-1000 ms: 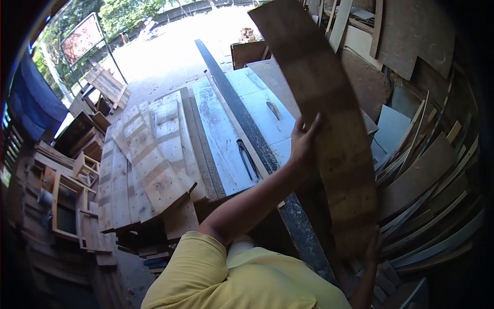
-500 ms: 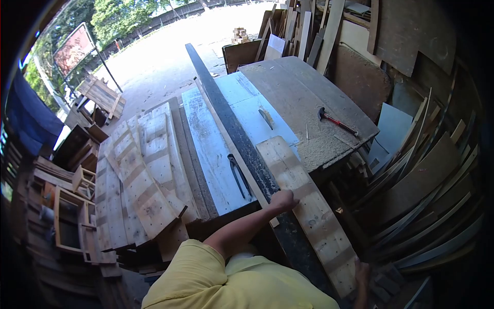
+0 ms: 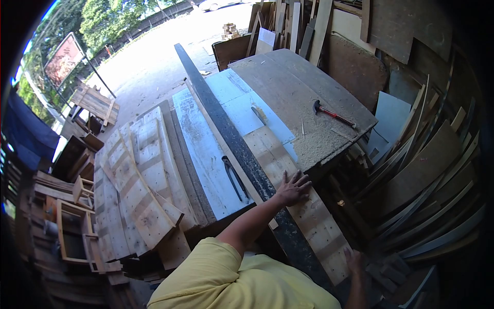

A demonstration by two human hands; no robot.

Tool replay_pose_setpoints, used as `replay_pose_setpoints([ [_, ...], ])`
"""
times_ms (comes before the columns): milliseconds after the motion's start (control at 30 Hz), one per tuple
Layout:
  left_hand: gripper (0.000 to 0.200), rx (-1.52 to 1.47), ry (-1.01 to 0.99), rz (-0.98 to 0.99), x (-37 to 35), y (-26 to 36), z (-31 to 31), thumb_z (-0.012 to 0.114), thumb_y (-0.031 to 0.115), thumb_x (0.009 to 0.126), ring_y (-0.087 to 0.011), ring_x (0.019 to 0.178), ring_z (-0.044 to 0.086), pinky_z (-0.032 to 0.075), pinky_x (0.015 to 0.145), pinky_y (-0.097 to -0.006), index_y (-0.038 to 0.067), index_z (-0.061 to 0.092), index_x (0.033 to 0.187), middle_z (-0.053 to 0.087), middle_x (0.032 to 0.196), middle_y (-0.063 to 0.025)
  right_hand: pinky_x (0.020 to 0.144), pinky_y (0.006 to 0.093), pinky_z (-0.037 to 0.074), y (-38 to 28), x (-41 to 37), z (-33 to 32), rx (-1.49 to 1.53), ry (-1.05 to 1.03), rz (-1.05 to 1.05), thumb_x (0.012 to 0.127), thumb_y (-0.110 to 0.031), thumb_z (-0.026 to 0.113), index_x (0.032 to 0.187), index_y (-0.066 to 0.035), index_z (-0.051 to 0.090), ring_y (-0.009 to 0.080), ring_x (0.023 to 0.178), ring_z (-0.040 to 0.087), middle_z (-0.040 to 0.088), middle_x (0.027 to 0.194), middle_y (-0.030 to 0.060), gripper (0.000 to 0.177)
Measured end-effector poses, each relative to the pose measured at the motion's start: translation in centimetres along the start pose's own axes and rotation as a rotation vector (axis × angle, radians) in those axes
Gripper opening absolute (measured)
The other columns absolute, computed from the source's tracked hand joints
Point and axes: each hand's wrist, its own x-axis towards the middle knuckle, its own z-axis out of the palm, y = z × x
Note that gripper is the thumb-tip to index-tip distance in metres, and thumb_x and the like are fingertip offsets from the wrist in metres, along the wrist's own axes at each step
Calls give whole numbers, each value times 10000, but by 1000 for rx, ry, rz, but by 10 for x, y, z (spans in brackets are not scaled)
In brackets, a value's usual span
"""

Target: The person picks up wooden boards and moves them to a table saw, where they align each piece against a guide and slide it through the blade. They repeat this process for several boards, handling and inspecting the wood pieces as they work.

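Note:
A long pale wooden board [image 3: 320, 229] lies flat on the table saw [image 3: 234, 103], its near end hanging over the front edge. It runs alongside a long dark rail [image 3: 221, 121]. My left hand [image 3: 293, 188] rests on the board's middle, palm down and fingers spread. My right hand [image 3: 355, 260] is at the board's near end, fingers on its corner; most of that hand is out of view. The saw blade [image 3: 259, 114] sticks up just beyond the board's far end.
A red-handled hammer [image 3: 333, 115] lies in sawdust on the table's right part. A dark hand tool [image 3: 234, 177] sits left of the rail. Stacked wooden panels [image 3: 139, 175] fill the left. Curved offcuts [image 3: 427, 175] lean at the right.
The board was upright in both hands a second ago. It has come down flat onto the table and slid forward, and my left hand has gone from gripping its edge to lying flat on it.

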Motion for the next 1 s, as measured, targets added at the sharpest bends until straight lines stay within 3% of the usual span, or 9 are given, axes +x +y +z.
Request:
replay_pose_setpoints([
  [67, 661, -1, -16, -8, 2, -8, -6, 380, 576, 952, -299, 1487, 40, -12, 1097, -714, 235, 279, 1509, 185, 1596, -37, 749, 473, 487, 3, 9, 11, 41, -4, -15, 903, -450, 600, 879, 52, 674, 459, 889, 627, 653, 881, 277, 508],
  [133, 665, 1, -48, -25, 3, -14, -12, 356, 592, 953, -292, 1488, 32, -28, 1101, -706, 245, 269, 1513, 174, 1599, -35, 663, 511, 489, 2, 16, 20, 90, 113, -70, 839, -619, 597, 734, 37, 644, 482, 797, 624, 622, 756, 301, 665],
  [233, 668, 1, -56, -23, 3, -18, -14, 332, 596, 960, -293, 1488, 18, -45, 1099, -703, 239, 254, 1519, 161, 1603, -33, 660, 467, 506, 0, 19, 19, 70, 54, -113, 826, -529, 678, 785, 58, 666, 441, 780, 654, 651, 756, 264, 588],
  [333, 671, -5, -36, -6, 3, -24, -14, 312, 596, 967, -295, 1487, 1, -62, 1098, -698, 231, 237, 1525, 145, 1607, -33, 612, 468, 507, -1, 24, 24, 45, 63, -95, 782, -572, 707, 740, 51, 661, 430, 731, 662, 644, 702, 256, 627],
  [367, 671, -4, -39, -4, 4, -26, -14, 312, 596, 967, -295, 1487, 1, -62, 1098, -698, 231, 237, 1525, 145, 1607, -33, 612, 468, 507, 2, 27, 29, 47, 64, -92, 782, -572, 707, 740, 51, 661, 430, 731, 662, 644, 702, 256, 627],
  [433, 679, 8, -38, 5, 5, -32, -14, 300, 599, 969, -299, 1487, -9, -72, 1101, -689, 220, 228, 1528, 133, 1609, -35, 616, 493, 506, 2, 31, 35, 0, 73, -78, 743, -720, 628, 716, 22, 655, 456, 742, 648, 643, 720, 268, 743],
  [767, 653, -55, -13, -36, 1, -88, -26, 340, 555, 979, -322, 1484, 4, -18, 1159, -596, 186, 276, 1513, 139, 1605, -73, 602, 501, 499, -32, 57, 46, -57, 120, -113, 749, -751, 589, 678, 33, 638, 476, 740, 632, 625, 703, 284, 789],
  [833, 665, -29, 87, -252, -10, -112, -44, 370, 538, 975, -333, 1482, 31, 14, 1169, -566, 139, 297, 1502, 152, 1600, -102, 600, 505, 496, -41, 64, 48, -20, 144, -120, 748, -761, 580, 665, 32, 629, 482, 740, 628, 619, 700, 290, 799],
  [1000, 771, -1, 125, -498, -35, -203, -68, 479, 551, 914, -353, 1476, 90, 51, 1162, -577, 77, 297, 1494, 171, 1593, -134, 593, 507, 494, -75, 81, 44, -11, 126, -122, 750, -780, 554, 658, 32, 623, 488, 733, 626, 612, 688, 298, 820],
])
